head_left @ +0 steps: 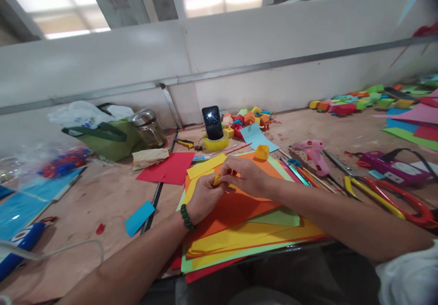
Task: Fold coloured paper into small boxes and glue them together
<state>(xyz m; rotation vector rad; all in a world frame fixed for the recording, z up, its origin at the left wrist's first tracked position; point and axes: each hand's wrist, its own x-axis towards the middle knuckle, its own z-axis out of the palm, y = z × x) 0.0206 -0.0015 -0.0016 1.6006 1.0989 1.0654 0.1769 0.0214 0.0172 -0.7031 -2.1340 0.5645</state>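
Right now, looking from the head camera, holding both hands together over a pile of coloured paper (236,213). Pinching a small yellow paper piece (216,179) in the fingers of the left hand (205,197), touching it with the fingertips of the right hand (249,177), and partly hiding its shape. Wearing a green bead bracelet (188,217) on the left wrist. Showing a yellow paper strip (207,165) just beyond the left hand and a small open yellow paper box (262,152) beyond the right wrist.

Looking farther across the table (112,200), facing a phone (212,122) leaning upright by a yellow tape roll (216,143), beside a heap of small coloured paper shapes (249,119) and a light blue sheet (259,137). Seeing a red sheet (171,169), a blue slip (139,218), a green bag (111,141) and a metal-lidded jar (149,129) toward the left. Finding a pink glue gun (316,156), scissors (415,204) with red handles and a purple device (397,170) toward the right, with more paper shapes (356,101) lying near the wall.
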